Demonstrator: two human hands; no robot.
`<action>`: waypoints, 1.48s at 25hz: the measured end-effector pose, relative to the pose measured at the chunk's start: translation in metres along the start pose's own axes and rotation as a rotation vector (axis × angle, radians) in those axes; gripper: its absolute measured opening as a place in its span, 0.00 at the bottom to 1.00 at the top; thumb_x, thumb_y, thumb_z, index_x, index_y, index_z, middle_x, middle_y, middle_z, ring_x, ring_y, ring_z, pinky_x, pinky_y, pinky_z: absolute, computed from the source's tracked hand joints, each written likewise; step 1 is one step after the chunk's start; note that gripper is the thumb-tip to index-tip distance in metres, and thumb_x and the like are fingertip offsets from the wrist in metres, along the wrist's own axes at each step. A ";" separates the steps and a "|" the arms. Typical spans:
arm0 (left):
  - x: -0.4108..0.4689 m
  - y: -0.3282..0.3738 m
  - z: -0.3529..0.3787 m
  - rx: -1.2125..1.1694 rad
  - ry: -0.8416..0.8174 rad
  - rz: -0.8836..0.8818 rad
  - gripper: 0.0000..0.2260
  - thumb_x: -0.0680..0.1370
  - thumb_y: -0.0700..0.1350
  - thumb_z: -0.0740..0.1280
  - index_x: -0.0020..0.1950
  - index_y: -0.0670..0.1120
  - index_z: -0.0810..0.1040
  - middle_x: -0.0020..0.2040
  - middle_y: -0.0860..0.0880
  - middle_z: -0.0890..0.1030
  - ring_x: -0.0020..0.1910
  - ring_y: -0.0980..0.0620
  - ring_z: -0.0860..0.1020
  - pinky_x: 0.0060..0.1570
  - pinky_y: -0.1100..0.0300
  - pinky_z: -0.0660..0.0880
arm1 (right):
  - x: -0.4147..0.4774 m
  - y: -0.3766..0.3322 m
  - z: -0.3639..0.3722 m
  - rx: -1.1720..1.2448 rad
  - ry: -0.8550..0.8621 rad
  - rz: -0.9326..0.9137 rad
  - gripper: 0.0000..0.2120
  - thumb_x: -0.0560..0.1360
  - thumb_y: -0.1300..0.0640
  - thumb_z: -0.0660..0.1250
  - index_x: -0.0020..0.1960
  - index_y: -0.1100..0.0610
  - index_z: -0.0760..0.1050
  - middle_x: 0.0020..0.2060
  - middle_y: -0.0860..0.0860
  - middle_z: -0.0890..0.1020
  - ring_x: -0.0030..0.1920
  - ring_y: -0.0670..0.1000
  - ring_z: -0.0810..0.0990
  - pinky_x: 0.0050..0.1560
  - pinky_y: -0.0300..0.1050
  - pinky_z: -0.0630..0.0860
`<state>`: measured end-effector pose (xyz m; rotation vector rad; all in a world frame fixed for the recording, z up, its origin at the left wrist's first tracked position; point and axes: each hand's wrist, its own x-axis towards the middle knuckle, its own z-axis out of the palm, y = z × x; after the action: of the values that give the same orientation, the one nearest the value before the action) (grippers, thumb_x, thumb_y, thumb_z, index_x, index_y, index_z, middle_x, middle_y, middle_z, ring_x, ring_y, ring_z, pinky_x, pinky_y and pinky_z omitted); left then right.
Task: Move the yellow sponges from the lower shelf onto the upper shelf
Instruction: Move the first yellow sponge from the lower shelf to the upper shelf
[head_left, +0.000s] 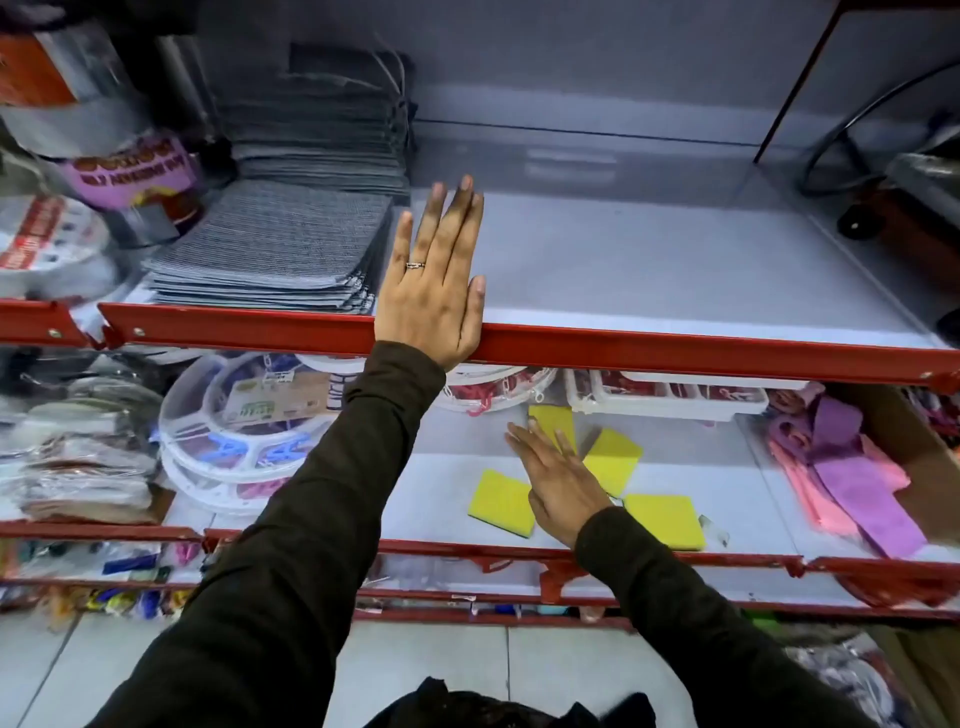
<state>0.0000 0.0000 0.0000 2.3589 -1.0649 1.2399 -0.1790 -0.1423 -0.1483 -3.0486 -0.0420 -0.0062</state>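
— Upper shelf (675, 270): bare right of the grey mats (270, 249)?
— Yes. Left hand (434, 291) lies flat, fingers spread, across its red edge (675, 348), grasping nothing.
— Sponges?
— Four yellow sponges (503, 501) on the lower shelf (426, 499); right hand (558, 480) hovers open among them.

Upper shelf (649, 270) bare beside mats (270, 249)

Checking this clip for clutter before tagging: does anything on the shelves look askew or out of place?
Yes. Four flat yellow square sponges lie scattered at different angles on the lower red-edged shelf, unlike the neatly stacked grey woven mats above. The right hand hovers over them.
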 end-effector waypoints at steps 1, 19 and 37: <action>0.000 0.001 0.001 -0.002 0.017 -0.021 0.32 0.81 0.49 0.54 0.83 0.41 0.51 0.83 0.42 0.57 0.82 0.42 0.53 0.81 0.49 0.40 | 0.006 0.005 0.008 -0.045 -0.137 -0.048 0.41 0.72 0.69 0.60 0.80 0.55 0.47 0.81 0.52 0.50 0.80 0.52 0.41 0.80 0.58 0.48; 0.002 0.000 0.006 0.027 0.035 -0.037 0.31 0.81 0.51 0.50 0.83 0.41 0.50 0.83 0.43 0.56 0.82 0.48 0.46 0.81 0.49 0.40 | 0.036 0.002 -0.006 -0.029 -0.407 -0.045 0.50 0.61 0.43 0.78 0.76 0.55 0.59 0.70 0.56 0.69 0.66 0.59 0.74 0.67 0.50 0.71; 0.006 0.018 -0.005 0.043 -0.005 -0.172 0.32 0.81 0.49 0.52 0.82 0.37 0.50 0.83 0.37 0.54 0.82 0.43 0.51 0.81 0.53 0.37 | 0.080 0.008 -0.287 -0.046 0.027 0.170 0.46 0.64 0.43 0.76 0.76 0.57 0.62 0.70 0.58 0.69 0.70 0.59 0.70 0.70 0.54 0.68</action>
<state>-0.0136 -0.0123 0.0057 2.4281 -0.8237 1.2060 -0.0993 -0.1744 0.1373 -3.0862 0.2225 -0.0366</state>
